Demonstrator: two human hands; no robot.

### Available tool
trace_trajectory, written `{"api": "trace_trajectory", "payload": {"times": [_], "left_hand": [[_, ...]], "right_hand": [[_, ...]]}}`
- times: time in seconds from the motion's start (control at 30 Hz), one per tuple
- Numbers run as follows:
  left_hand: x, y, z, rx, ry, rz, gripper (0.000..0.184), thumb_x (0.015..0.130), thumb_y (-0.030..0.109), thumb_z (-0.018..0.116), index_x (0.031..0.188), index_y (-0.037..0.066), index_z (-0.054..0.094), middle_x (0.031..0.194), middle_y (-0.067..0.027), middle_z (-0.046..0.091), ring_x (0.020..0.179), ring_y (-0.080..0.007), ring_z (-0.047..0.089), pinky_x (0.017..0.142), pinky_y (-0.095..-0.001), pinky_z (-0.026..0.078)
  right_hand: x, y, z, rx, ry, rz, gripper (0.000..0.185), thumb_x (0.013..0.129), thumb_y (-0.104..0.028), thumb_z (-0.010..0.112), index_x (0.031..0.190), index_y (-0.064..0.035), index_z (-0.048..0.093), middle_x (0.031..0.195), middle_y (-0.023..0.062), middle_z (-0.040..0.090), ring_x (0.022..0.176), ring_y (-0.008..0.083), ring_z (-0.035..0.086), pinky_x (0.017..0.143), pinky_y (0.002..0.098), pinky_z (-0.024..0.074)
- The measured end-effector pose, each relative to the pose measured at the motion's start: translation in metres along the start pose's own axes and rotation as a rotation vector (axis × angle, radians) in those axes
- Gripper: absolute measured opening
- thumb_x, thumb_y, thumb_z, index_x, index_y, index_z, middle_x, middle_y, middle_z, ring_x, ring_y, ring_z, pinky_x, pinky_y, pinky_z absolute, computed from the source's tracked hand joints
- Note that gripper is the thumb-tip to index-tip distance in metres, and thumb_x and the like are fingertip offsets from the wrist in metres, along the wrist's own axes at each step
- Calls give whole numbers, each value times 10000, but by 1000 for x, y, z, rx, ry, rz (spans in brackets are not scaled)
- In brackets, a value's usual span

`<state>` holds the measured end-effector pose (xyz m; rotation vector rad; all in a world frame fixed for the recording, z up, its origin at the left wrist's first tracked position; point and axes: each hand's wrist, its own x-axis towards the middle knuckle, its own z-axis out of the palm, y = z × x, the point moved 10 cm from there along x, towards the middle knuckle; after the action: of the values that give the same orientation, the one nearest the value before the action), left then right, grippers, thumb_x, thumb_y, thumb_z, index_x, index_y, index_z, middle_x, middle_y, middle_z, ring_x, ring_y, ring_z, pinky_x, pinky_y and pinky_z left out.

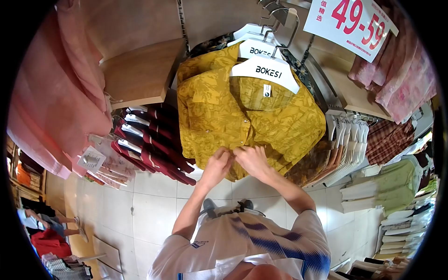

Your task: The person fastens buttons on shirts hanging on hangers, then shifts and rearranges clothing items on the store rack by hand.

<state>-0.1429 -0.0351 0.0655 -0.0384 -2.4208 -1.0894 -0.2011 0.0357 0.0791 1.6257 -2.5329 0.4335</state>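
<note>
A mustard-yellow patterned shirt (289, 126) hangs in front of me on a white hanger (266, 71) lettered BOKESI. Its collar is spread wide, with a small label inside at the neck. Down the front runs a button placket, partly closed. Both hands meet at the lower placket. My left hand (218, 163) has its fingers pinched on the shirt's edge, and my right hand (252, 158) grips the fabric right beside it. Whatever button lies between the fingertips is hidden.
Maroon garments (156, 144) hang to the left, below a wooden shelf (140, 74). Striped and brown clothes (345, 144) hang to the right. A 49-59 price sign (354, 25) sticks out at upper right. Pink clothing (56, 93) fills the left side. Another person's legs (65, 224) show at lower left.
</note>
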Motion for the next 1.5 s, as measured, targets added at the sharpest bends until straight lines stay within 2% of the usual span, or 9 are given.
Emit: {"api": "trace_trajectory", "payload": {"times": [0.03, 0.1, 0.2, 0.33, 0.43, 0.63, 0.83, 1.1, 1.5], "left_hand": [[0, -1, -2, 0, 2, -1, 130, 844, 8, 645, 926, -49, 562, 1012, -212, 584, 864, -420, 613, 712, -438, 509], [1, 0, -9, -45, 19, 10, 148, 827, 1, 651, 941, -45, 569, 1023, -210, 587, 871, -420, 611, 721, -435, 511], [3, 4, -14, -46, 7, -9, 146, 825, -8, 637, 952, -40, 573, 1042, -208, 591, 889, -421, 609, 735, -436, 517], [3, 14, -12, 42, 40, 63, 153, 804, -27, 615, 951, -31, 574, 1028, -203, 588, 895, -414, 608, 732, -440, 522], [1, 12, -7, 140, -1, 46, 169, 777, -39, 602, 943, -27, 573, 996, -196, 582, 891, -406, 600, 730, -440, 524], [3, 17, -12, 166, 88, 85, 227, 765, -54, 590, 988, -21, 561, 1000, -193, 557, 867, -408, 579, 720, -453, 516], [3, 7, -9, 54, 99, 25, 248, 800, -76, 563, 1044, -32, 554, 994, -217, 510, 850, -428, 569, 697, -463, 493], [3, 1, -12, 1, 181, 15, 261, 836, -83, 557, 1087, -11, 561, 972, -212, 507, 841, -437, 558, 671, -462, 475], [5, -5, -19, -63, 236, 9, 127, 897, -46, 535, 1007, -49, 472, 960, -229, 512, 843, -459, 547, 701, -478, 457]], "right_hand": [[-2, -1, 3, 0, -1, -2, 180, 813, -129, 588, 972, -75, 653, 780, 119, 679, 690, 298, 691, 571, 452, 518], [-8, -13, -15, -73, 234, -109, 266, 810, -114, 592, 1075, -86, 601, 733, 101, 659, 630, 263, 685, 525, 401, 517], [-11, -22, -24, -95, 289, -194, 303, 806, -106, 598, 1107, -97, 565, 713, 67, 646, 588, 235, 676, 501, 361, 515], [-5, -21, -24, -139, 186, -198, 259, 801, -122, 605, 1057, -84, 591, 759, 68, 666, 594, 248, 677, 512, 371, 521], [0, -6, -11, 12, 129, -111, 158, 793, -126, 600, 938, -76, 636, 845, 91, 686, 658, 277, 686, 533, 412, 522], [2, -2, -13, 57, 107, -86, 149, 811, -172, 609, 933, -87, 621, 821, 60, 665, 668, 293, 671, 529, 449, 505], [0, -3, -14, 126, 146, -114, 156, 837, -207, 629, 964, -117, 621, 812, 50, 630, 655, 285, 649, 511, 444, 487], [-1, 7, -13, 232, 239, -66, 161, 862, -232, 630, 969, -117, 661, 843, 53, 659, 656, 283, 647, 524, 423, 501], [5, 3, -23, 310, 373, -30, 134, 844, -212, 674, 929, -109, 684, 814, 63, 678, 641, 276, 655, 531, 379, 516]]}}
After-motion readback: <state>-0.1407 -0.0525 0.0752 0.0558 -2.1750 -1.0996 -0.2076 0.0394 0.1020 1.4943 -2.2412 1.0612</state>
